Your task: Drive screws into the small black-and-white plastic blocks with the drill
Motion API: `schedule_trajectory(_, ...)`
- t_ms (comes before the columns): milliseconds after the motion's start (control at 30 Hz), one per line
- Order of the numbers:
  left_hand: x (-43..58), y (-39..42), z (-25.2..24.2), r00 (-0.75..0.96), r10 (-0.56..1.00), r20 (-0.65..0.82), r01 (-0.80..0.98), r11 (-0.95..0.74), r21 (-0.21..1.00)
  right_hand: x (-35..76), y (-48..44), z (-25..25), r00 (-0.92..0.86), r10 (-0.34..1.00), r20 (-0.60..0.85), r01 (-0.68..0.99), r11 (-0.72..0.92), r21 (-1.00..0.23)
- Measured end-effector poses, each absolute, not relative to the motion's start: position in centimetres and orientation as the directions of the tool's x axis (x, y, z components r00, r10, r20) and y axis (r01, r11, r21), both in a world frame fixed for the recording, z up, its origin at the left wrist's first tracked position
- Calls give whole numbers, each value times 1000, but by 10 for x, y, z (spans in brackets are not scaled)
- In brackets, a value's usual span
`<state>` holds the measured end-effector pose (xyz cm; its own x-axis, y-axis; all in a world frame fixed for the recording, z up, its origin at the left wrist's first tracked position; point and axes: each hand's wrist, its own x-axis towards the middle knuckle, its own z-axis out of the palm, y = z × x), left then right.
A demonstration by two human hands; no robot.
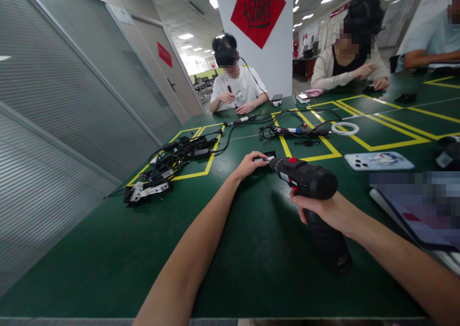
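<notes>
Black cable pile (179, 156) far left, on green table (108, 259). Left hand (248, 166) next, fingers at small dark part (269, 154); pinch or press, can't tell. Part lies just off those fingertips, left hand nearer. Drill (305, 177) nose at part, contact unclear; barrel axis runs right and back toward wearer. Right hand (325, 208) wrapped around drill handle.

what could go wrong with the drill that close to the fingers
The drill in the right hand points at the small dark part; it might slip and nick the left hand right beside it. The part could also twist or slide on the table, since only that hand appears to steady it.
</notes>
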<state>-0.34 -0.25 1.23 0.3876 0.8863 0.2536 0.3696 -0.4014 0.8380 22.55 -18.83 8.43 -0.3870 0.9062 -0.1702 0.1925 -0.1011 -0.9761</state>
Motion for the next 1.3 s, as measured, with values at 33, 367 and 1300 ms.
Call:
schedule_trajectory(33, -3, -2, 12, 388, 886, 253, 369, -401, 839, 225, -188, 84, -385, 907, -170, 196, -100, -976)
schedule_trajectory(367, -4, -1, 11, 381, 891, 248, 370, -393, 842, 226, -187, 83, -373, 910, -181, 226, -100, -969)
schedule_trajectory(1300, -3, -2, 12, 374, 893, 252, 379, -395, 837, 225, -187, 83, -358, 915, -183, 216, -109, -970)
